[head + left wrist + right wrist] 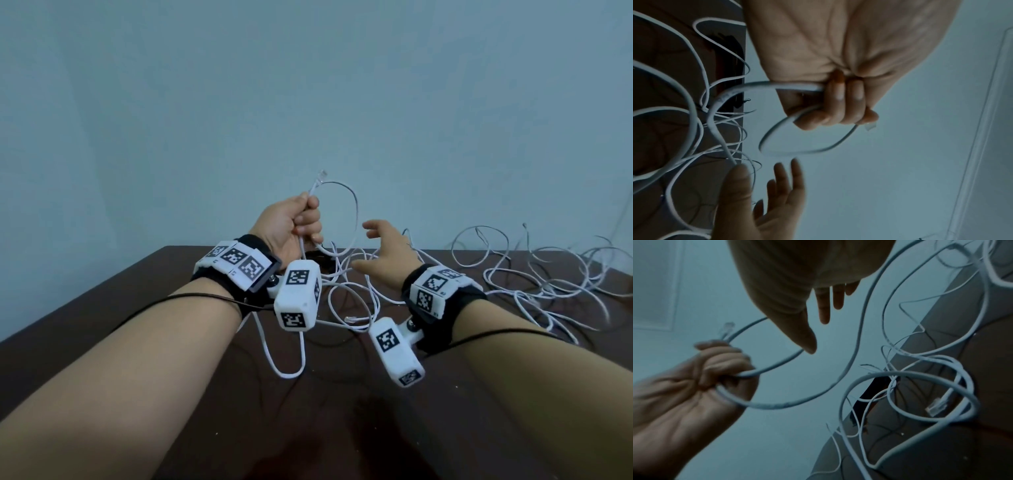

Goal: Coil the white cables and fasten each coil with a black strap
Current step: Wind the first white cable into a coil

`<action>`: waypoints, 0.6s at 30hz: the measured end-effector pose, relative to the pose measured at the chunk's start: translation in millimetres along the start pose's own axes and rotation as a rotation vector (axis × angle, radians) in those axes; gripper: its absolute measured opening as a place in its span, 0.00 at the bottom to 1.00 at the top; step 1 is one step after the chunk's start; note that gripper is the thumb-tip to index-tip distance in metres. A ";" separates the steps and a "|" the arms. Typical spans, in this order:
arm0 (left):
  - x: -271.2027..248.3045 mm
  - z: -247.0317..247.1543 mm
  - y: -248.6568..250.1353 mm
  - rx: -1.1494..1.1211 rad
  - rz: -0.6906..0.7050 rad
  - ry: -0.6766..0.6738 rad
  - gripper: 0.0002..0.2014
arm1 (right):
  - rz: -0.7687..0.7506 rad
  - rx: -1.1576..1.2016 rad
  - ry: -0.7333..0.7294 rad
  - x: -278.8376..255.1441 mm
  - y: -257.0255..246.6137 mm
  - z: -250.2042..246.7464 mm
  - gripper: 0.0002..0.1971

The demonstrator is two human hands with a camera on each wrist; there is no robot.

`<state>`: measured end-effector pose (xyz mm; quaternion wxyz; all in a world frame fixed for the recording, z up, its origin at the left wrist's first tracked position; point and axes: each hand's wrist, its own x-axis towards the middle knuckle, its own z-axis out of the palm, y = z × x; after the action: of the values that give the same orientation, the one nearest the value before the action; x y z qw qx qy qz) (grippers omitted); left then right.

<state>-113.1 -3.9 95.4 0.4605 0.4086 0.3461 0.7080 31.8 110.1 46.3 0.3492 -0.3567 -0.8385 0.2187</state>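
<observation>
1. Your left hand (291,222) is raised above the table's far edge, fingers curled tight round a white cable (354,212) close to its end.
2. The plug (321,174) on that end sticks up past your fist; it shows clear plastic in the right wrist view (726,328).
3. One loop of the cable arcs out to the right of your fist and returns into your grip; the left wrist view shows it leaving and re-entering between your curled fingers (838,97).
4. Below your fist the cable drops toward the table (102,308) and joins the strands lying there.
5. Your right hand (387,250) hovers just right of the loop, fingers spread and relaxed, gripping nothing. Thumb and fingers point toward the loop; whether the thumb touches it I cannot tell.
6. A tangle of white cable (531,277) sprawls over the table's far right part, several loops standing up off the surface.
7. More loose loops lie between your two wrists, and a second plug (352,319) rests on the table among them.
8. A dark shape (869,394) lies under the strands near the far edge; it is too dim to identify.
9. Each wrist carries a black band with white marker blocks (298,298).
10. A plain pale wall (308,85) stands behind the table.
</observation>
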 end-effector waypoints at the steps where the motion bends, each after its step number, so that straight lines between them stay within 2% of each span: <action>1: -0.2 -1.9 2.6 -0.017 0.005 -0.005 0.17 | 0.046 -0.076 -0.014 1.0 2.5 -1.9 0.37; 3: -0.7 -6.0 8.3 -0.028 0.020 -0.005 0.17 | 0.107 -0.347 -0.116 3.5 8.2 -5.5 0.36; 4: -1.0 -7.7 10.5 -0.016 0.025 0.002 0.18 | 0.120 -0.481 -0.169 5.7 11.6 -6.4 0.32; 6: -2.4 -10.2 13.2 0.053 0.033 0.026 0.18 | 0.135 -0.567 -0.224 7.0 13.0 -10.7 0.17; 7: -2.9 -11.4 13.5 0.111 0.042 0.043 0.19 | 0.133 -0.490 -0.259 6.3 12.5 -13.3 0.13; 9: -3.0 -15.4 12.2 0.250 0.072 0.091 0.19 | 0.147 -0.286 -0.312 5.5 12.0 -15.3 0.17; 14: 0.5 -21.8 -1.2 0.541 0.103 0.193 0.19 | 0.499 0.388 -0.131 8.7 3.1 -23.8 0.15; 18: 2.2 -25.1 -14.9 0.774 0.074 0.145 0.17 | 0.618 1.049 -0.098 6.5 -16.2 -29.4 0.17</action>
<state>-130.7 0.3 72.4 0.2209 0.5131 0.6039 0.5685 43.1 107.9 78.5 0.3596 -0.3536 -0.4919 0.7098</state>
